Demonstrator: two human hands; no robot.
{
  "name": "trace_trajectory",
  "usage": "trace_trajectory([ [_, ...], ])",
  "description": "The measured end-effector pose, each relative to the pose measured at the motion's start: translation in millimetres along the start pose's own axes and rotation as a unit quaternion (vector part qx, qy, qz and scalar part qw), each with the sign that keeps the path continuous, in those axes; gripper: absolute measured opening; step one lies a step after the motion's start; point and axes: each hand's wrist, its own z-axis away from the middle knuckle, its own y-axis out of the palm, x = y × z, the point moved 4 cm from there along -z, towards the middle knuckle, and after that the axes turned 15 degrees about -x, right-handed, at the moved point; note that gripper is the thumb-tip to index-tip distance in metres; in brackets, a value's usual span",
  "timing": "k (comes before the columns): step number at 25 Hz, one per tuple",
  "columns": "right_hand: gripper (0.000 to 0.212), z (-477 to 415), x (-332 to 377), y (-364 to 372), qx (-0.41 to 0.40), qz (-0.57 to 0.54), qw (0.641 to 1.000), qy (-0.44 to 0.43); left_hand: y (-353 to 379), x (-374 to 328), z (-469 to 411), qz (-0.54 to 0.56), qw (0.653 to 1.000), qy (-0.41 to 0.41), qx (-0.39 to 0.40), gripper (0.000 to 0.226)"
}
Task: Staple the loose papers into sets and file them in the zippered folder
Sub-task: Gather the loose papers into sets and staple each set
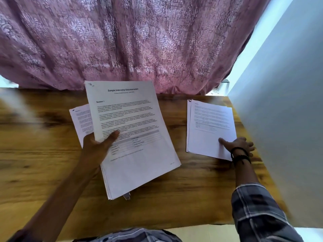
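My left hand [97, 145] grips a thick stack of printed papers [136, 130] by its left edge, thumb on top, lifted and tilted above the wooden table [192, 198]. Its top sheet is headed "Sample Internship Documentation". Under that stack lies another printed set [81, 121], partly hidden. A small metal object, perhaps a stapler [127, 196], peeks out below the stack's lower edge. My right hand [237, 144] rests with straight fingers on the lower right corner of a second pile of white sheets [209, 128] at the table's right. No zippered folder is in view.
A pink patterned curtain [139, 41] hangs behind the table's far edge. A pale wall [288, 110] stands close along the table's right side. The left part of the table is blurred.
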Motion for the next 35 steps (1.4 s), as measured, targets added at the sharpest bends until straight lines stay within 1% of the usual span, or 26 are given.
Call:
trace_trajectory([
  [4,0.099,-8,6,7,0.06,-0.031,0.998,-0.02,-3,4,8,-0.001,1.0,-0.017,-0.004,0.028],
  [6,0.092,-3,7,8,0.062,-0.055,0.996,-0.034,-6,6,10,0.001,1.0,-0.025,-0.004,0.033],
  [10,0.061,9,3,8,0.042,-0.087,0.995,-0.037,-11,8,14,0.009,1.0,-0.021,0.001,0.04],
  [12,0.058,16,1,0,0.035,-0.106,0.993,-0.025,-14,10,16,0.022,0.999,-0.027,0.006,0.041],
  [14,0.058,27,2,-15,0.017,-0.148,0.988,-0.024,-17,10,18,0.035,0.999,-0.032,0.011,0.043],
  [16,0.059,36,6,-34,-0.03,-0.201,0.977,-0.067,-20,9,19,0.049,0.998,-0.041,0.013,0.042],
  [17,0.058,42,10,-45,-0.051,-0.235,0.965,-0.106,-21,8,20,0.056,0.997,-0.044,0.014,0.04],
  [18,0.055,49,15,-55,-0.054,-0.275,0.949,-0.147,-23,6,22,0.061,0.997,-0.047,0.014,0.037],
  [20,0.045,70,25,-71,-0.017,-0.353,0.911,-0.211,-25,6,24,0.066,0.996,-0.058,0.02,0.034],
  [21,0.04,84,29,-78,0.012,-0.382,0.895,-0.23,-27,6,24,0.066,0.995,-0.065,0.024,0.034],
  [23,0.037,116,38,-91,0.082,-0.441,0.861,-0.24,-30,6,26,0.069,0.994,-0.087,0.024,0.034],
  [25,0.039,146,45,-101,0.168,-0.509,0.815,-0.219,-34,6,28,0.078,0.99,-0.115,0.021,0.035],
  [27,0.042,170,50,-103,0.253,-0.562,0.768,-0.176,-40,6,31,0.09,0.986,-0.139,0.019,0.037],
  [29,0.046,189,54,-101,0.314,-0.582,0.736,-0.146,-45,5,34,0.102,0.982,-0.156,0.021,0.041],
  [31,0.049,210,61,-98,0.356,-0.572,0.723,-0.152,-51,3,35,0.11,0.977,-0.182,0.021,0.045],
  [33,0.052,228,68,-90,0.39,-0.544,0.721,-0.177,-59,1,35,0.125,0.97,-0.21,0.017,0.041],
  [35,0.055,244,73,-80,0.431,-0.523,0.712,-0.183,-62,-1,36,0.132,0.965,-0.226,0.022,0.039],
])
